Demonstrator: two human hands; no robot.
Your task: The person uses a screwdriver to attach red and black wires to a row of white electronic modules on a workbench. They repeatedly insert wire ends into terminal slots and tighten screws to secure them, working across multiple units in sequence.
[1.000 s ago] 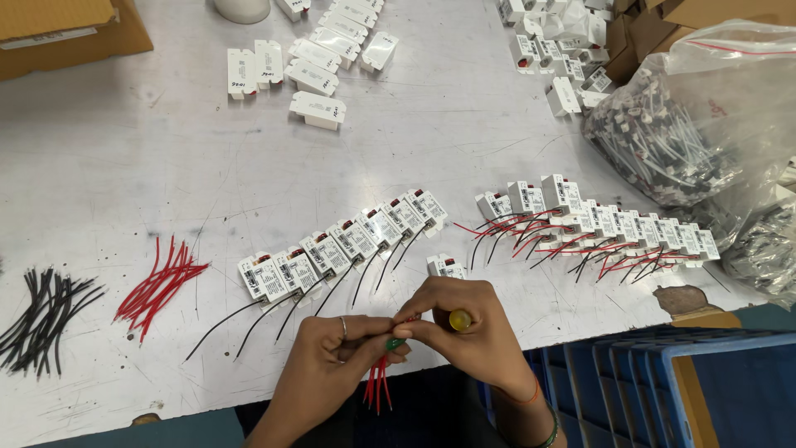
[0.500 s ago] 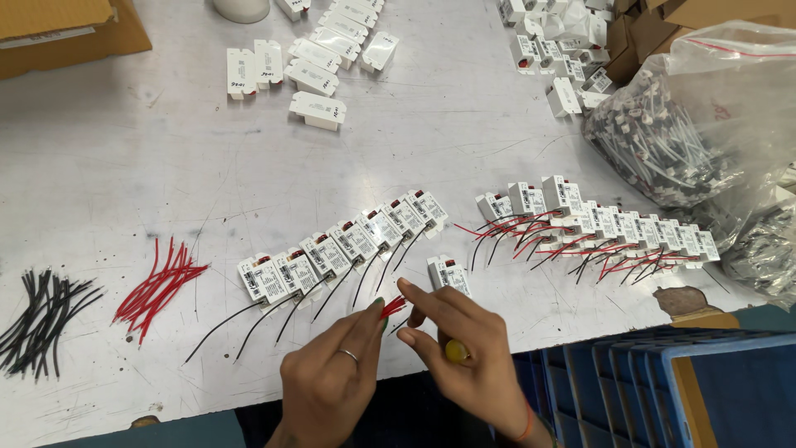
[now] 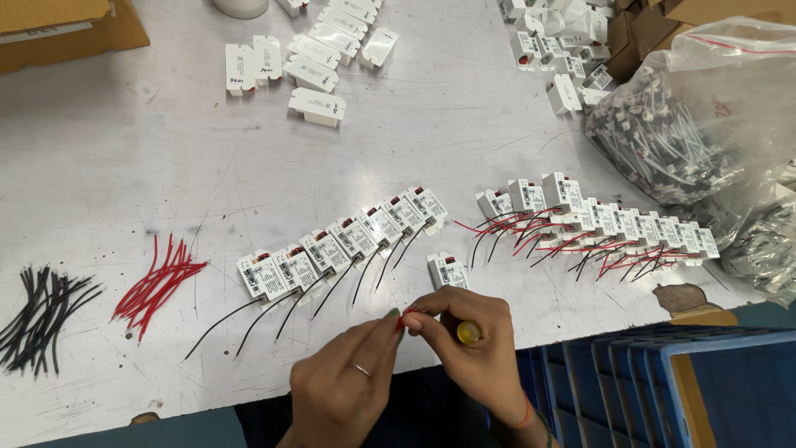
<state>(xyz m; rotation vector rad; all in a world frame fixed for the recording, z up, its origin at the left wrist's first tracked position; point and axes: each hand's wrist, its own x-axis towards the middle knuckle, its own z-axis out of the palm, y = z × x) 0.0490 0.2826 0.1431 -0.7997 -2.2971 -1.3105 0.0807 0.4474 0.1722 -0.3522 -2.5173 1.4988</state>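
My left hand [image 3: 347,380] and my right hand [image 3: 474,342] meet at the table's near edge, fingertips pinching a short red wire [image 3: 407,315] between them. My right hand also grips a tool with a yellow handle end [image 3: 468,333]. Just above the fingers lies a single small white module [image 3: 448,270]. To its left runs a diagonal row of white modules with black wires [image 3: 344,241]. To the right is another row of modules with red and black wires [image 3: 597,224].
A bundle of loose red wires [image 3: 157,282] and a bundle of black wires [image 3: 41,315] lie at the left. Bare white modules [image 3: 311,62] sit at the back. A clear bag of parts [image 3: 688,124] is at right, a blue crate [image 3: 663,390] at lower right, a cardboard box [image 3: 58,29] at top left.
Both hands came up from below the table edge with red wires toward the lone module. Now they pinch one red wire close together just below it.
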